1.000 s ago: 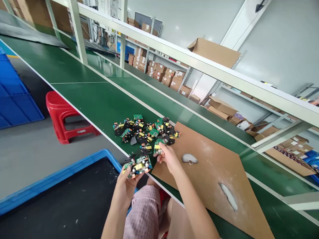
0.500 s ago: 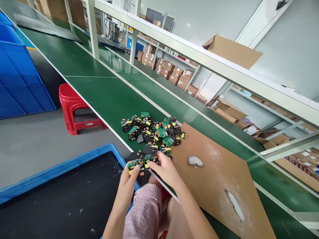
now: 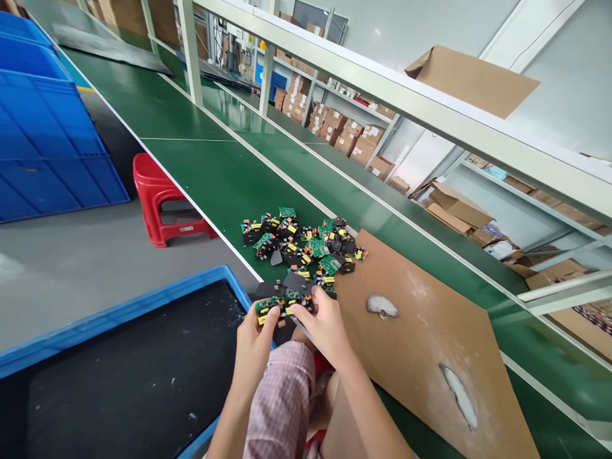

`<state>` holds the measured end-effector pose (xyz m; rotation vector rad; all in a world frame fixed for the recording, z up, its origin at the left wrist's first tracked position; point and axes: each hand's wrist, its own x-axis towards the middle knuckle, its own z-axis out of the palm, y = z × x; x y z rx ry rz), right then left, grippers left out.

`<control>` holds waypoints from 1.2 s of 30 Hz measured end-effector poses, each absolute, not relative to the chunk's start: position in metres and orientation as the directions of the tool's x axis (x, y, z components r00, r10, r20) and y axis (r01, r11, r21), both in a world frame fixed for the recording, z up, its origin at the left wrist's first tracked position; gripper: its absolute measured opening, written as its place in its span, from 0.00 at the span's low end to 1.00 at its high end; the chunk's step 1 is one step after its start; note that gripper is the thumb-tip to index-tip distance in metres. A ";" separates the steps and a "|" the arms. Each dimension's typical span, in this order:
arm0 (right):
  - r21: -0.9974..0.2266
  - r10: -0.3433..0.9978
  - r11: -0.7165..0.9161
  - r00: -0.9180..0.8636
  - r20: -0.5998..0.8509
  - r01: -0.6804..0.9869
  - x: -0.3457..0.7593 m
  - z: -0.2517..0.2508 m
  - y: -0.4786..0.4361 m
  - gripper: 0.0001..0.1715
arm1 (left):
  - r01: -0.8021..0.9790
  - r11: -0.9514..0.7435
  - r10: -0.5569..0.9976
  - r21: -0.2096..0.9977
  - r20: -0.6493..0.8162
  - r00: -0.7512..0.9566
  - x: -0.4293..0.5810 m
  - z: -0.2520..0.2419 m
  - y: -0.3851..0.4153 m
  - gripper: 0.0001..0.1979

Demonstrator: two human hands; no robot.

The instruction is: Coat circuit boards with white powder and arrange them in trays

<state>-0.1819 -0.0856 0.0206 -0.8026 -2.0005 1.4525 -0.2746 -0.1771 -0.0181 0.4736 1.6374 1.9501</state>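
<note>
Above my lap, at the bench's near edge, my left hand [image 3: 259,328] grips a small green circuit board [image 3: 268,307] with yellow and black parts, thumb on top. Close beside it, my right hand [image 3: 321,315] pinches another board [image 3: 297,299] with a black flap standing up behind it. The two boards sit side by side; whether they touch is unclear. Just beyond my hands a pile of similar boards [image 3: 317,247] lies on the green bench top [image 3: 215,185]. My fingers under the boards are hidden.
A brown cardboard sheet [image 3: 415,344] with two whitish patches lies on the right. At lower left is a blue-rimmed black tray [image 3: 134,357]. A red stool [image 3: 155,197] and blue crates [image 3: 52,121] stand at left. A white metal rail [image 3: 382,89] crosses above the bench.
The camera view has shifted, so the scene sits slightly further right. My hands keep hold of the same boards, with little visible change between them.
</note>
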 end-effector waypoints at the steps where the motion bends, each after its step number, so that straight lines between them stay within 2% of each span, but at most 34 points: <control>1: -0.988 0.701 0.122 -0.713 0.015 0.099 -0.180 0.021 -0.083 0.13 | -0.226 -0.129 0.637 0.966 -0.094 -0.765 -0.276 -0.017 -0.178 0.20; 3: -0.993 0.626 -0.115 -0.775 -0.083 0.014 -0.177 0.022 -0.078 0.17 | -0.354 -0.163 0.707 0.921 -0.141 -0.693 -0.278 -0.015 -0.180 0.19; 5: -0.963 0.574 -0.266 -0.809 -0.127 -0.037 -0.173 0.023 -0.076 0.20 | -0.485 -0.189 0.761 0.854 -0.185 -0.622 -0.280 -0.014 -0.181 0.19; 14: -0.833 0.478 -0.548 -0.845 -0.238 -0.076 -0.168 0.019 -0.078 0.27 | -0.720 -0.159 0.847 0.675 -0.282 -0.451 -0.274 -0.015 -0.186 0.19; 16: -0.831 0.493 -0.547 -0.842 -0.220 -0.103 -0.166 0.021 -0.074 0.26 | -0.718 -0.159 0.856 0.677 -0.267 -0.442 -0.274 -0.016 -0.185 0.20; 18: -0.891 0.583 -0.432 -0.797 -0.158 -0.139 -0.165 0.024 -0.063 0.24 | -0.613 -0.172 0.841 0.771 -0.210 -0.499 -0.279 -0.016 -0.177 0.21; 19: -0.937 0.644 -0.323 -0.757 -0.113 -0.135 -0.165 0.025 -0.054 0.23 | -0.502 -0.174 0.821 0.847 -0.156 -0.549 -0.284 -0.014 -0.169 0.21; 21: -0.999 0.766 -0.012 -0.642 0.011 -0.032 -0.168 0.027 -0.031 0.20 | -0.140 -0.140 0.759 0.980 0.016 -0.651 -0.295 -0.008 -0.146 0.18; 22: -0.985 0.805 0.154 -0.587 0.083 0.073 -0.171 0.028 -0.019 0.18 | 0.084 -0.110 0.717 0.990 0.138 -0.683 -0.301 -0.003 -0.133 0.16; 24: -0.870 0.833 0.390 -0.518 0.192 0.303 -0.175 0.030 0.000 0.18 | 0.451 0.013 0.674 0.892 0.326 -0.663 -0.309 0.007 -0.109 0.14; 27: -0.674 0.811 0.559 -0.486 0.325 0.482 -0.171 0.031 0.001 0.25 | 0.687 0.114 0.629 0.718 0.483 -0.609 -0.318 0.010 -0.099 0.20; 29: -0.612 0.774 0.628 -0.468 0.426 0.481 -0.153 0.028 -0.020 0.27 | 0.708 0.129 0.571 0.695 0.531 -0.626 -0.328 -0.009 -0.116 0.22; 31: -0.602 0.748 0.660 -0.469 0.470 0.449 -0.124 0.019 -0.051 0.22 | 0.618 0.196 0.523 0.761 0.452 -0.722 -0.344 -0.051 -0.151 0.20; 32: -0.571 0.721 0.691 -0.473 0.506 0.443 -0.106 0.013 -0.067 0.19 | 0.521 0.268 0.497 0.811 0.347 -0.796 -0.353 -0.078 -0.174 0.19; 34: -0.498 0.683 0.730 -0.466 0.563 0.468 -0.069 -0.004 -0.094 0.14 | 0.145 0.495 0.379 0.857 -0.063 -0.923 -0.370 -0.140 -0.229 0.17; 36: -0.417 0.633 0.769 -0.491 0.598 0.484 -0.037 -0.020 -0.113 0.12 | -0.116 0.613 0.186 0.781 -0.285 -0.940 -0.380 -0.196 -0.291 0.15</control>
